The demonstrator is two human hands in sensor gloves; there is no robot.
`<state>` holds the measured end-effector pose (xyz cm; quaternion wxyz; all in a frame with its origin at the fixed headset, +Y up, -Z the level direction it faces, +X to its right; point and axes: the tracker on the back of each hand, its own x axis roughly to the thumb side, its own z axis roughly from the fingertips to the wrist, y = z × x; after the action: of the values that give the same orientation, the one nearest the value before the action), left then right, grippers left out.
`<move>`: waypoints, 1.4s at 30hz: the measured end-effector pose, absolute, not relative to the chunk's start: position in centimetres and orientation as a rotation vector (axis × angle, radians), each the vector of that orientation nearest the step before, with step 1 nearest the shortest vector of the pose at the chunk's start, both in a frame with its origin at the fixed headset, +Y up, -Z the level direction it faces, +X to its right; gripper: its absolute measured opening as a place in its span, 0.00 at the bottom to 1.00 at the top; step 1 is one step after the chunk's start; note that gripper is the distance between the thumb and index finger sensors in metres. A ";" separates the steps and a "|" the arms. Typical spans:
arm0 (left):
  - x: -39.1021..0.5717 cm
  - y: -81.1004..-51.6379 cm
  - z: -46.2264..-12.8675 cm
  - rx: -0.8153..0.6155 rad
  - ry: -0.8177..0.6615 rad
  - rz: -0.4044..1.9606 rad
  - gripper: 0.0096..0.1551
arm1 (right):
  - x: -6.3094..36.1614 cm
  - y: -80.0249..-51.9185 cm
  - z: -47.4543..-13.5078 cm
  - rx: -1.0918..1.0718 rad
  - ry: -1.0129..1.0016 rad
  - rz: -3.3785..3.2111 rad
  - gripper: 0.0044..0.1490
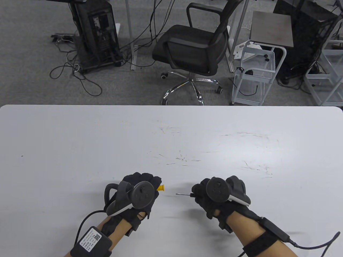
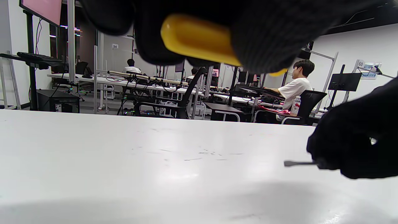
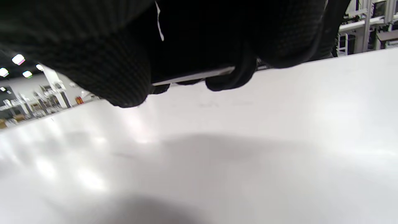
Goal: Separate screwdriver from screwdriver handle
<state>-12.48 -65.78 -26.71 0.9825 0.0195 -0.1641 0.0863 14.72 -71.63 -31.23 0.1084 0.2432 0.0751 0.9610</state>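
My left hand (image 1: 142, 190) grips the yellow screwdriver handle (image 1: 160, 188), whose end pokes out to the right of the fingers. The handle also shows in the left wrist view (image 2: 199, 40), wrapped by the gloved fingers (image 2: 264, 40). My right hand (image 1: 211, 192) holds the metal screwdriver shaft (image 1: 183, 194), which points left toward the handle with a gap between them. The shaft also shows in the left wrist view (image 2: 300, 163) and in the right wrist view (image 3: 192, 76), held in the curled fingers. Both hands are just above the white table (image 1: 80, 147).
The table surface has faint scratch marks (image 1: 182, 159) near the middle. Beyond the far edge stand an office chair (image 1: 193, 50), a computer tower (image 1: 96, 32) with cables and a white cart (image 1: 257, 72).
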 end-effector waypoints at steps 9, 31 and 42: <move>-12.8 -65.7 -26.9 0.041 -0.320 0.179 0.30 | 14.9 -74.3 -31.9 0.635 0.347 2.951 0.29; -13.0 -65.7 -26.9 0.022 -0.297 0.164 0.30 | 14.7 -75.5 -31.7 0.623 0.359 3.051 0.31; -13.3 -65.7 -27.1 0.013 -0.283 0.171 0.30 | 16.0 -70.8 -31.5 0.545 0.194 2.934 0.39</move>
<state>-13.30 -65.74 -27.15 0.9863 0.0067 -0.1408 0.0852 16.00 -70.84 -31.45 0.0753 0.1819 0.0647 0.9783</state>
